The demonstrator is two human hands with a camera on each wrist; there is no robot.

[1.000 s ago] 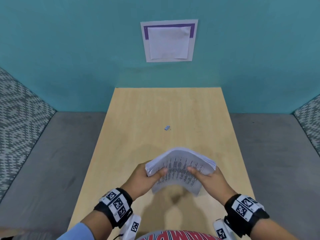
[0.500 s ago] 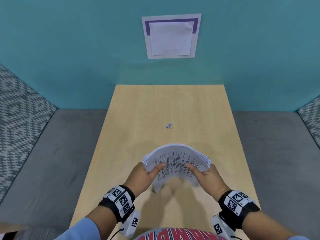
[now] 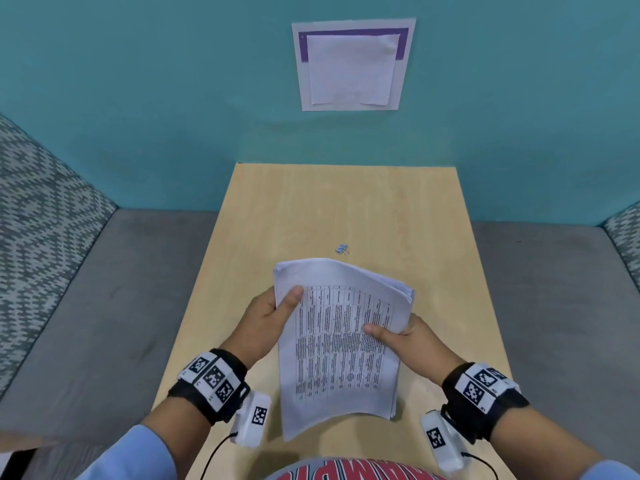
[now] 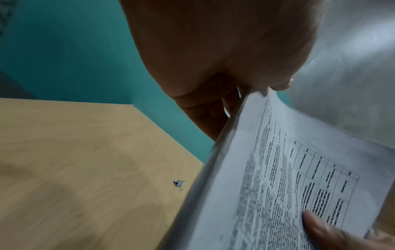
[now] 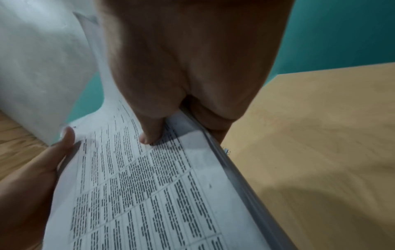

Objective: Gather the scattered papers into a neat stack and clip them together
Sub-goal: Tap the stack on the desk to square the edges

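Left thumb [image 3: 289,299] pressed flat on the printed top sheet near its upper left corner, remaining fingers tucked behind the pile, so left hand [image 3: 265,320] clamped around the stack of papers [image 3: 341,344] at its left edge. Right thumb [image 3: 375,330] laid across the print near mid-height of the right edge, other fingers hidden beneath, right hand [image 3: 414,341] likewise gripping the stack from that side. Sheets held tilted above the table [image 3: 433,216], top edge bowed away from the body, lower edge hanging free close to the torso; edges on the right fanned slightly, not flush. Dense tabular text across the top page, seen blurred in both wrist views [image 4: 288,177] [image 5: 149,186].

Beyond the far edge of the stack, lying alone on the wood, a small binder clip [image 3: 342,249], apart from both hands; also seen left of the stack's edge in the left wrist view [image 4: 178,183].

Around each wrist, black bands with checkered marker tags [image 3: 211,377] and white camera units below. Further out, light blue sleeves, a teal wall [image 3: 138,98] behind the table bearing a white and purple sheet [image 3: 351,64], grey seat cushions on either side.
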